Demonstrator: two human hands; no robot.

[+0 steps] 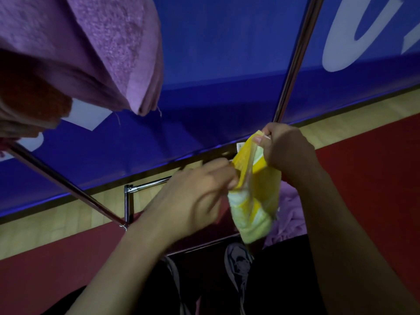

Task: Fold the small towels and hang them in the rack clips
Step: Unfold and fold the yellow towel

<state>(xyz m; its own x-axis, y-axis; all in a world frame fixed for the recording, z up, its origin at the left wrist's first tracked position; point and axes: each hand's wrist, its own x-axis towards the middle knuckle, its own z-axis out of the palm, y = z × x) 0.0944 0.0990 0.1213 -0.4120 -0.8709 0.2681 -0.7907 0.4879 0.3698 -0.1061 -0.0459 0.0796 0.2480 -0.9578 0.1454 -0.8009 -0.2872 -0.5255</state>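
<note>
**Both hands on the yellow towel, below the rack**

I hold the yellow towel (256, 196) between my two hands, in front of me and low, under the metal rack's bars. My right hand (286, 151) pinches its top corner, thumb pressed against the folded edge, fingers curled round the cloth. My left hand (193, 196) grips the towel's near edge a little lower, fingers closed on a bunched fold. The towel hangs down from these two holds in loose folds, yellow with paler bands, its bottom end dangling above my shoe (238, 264).

A purple towel (95, 51) hangs on the rack at upper left, close to the camera, with a reddish-brown cloth (34, 98) tucked just beside and under it. I cannot see the clips that hold them. The chrome rack pole (295, 60) runs up behind my right hand, and another bar (68, 185) slants down at left to a joint near the floor. More purple cloth (293, 214) lies heaped behind the yellow towel, beside my right forearm. Behind all this stands a blue banner (216, 64) with white lettering, over a wooden and red floor (375, 167).
</note>
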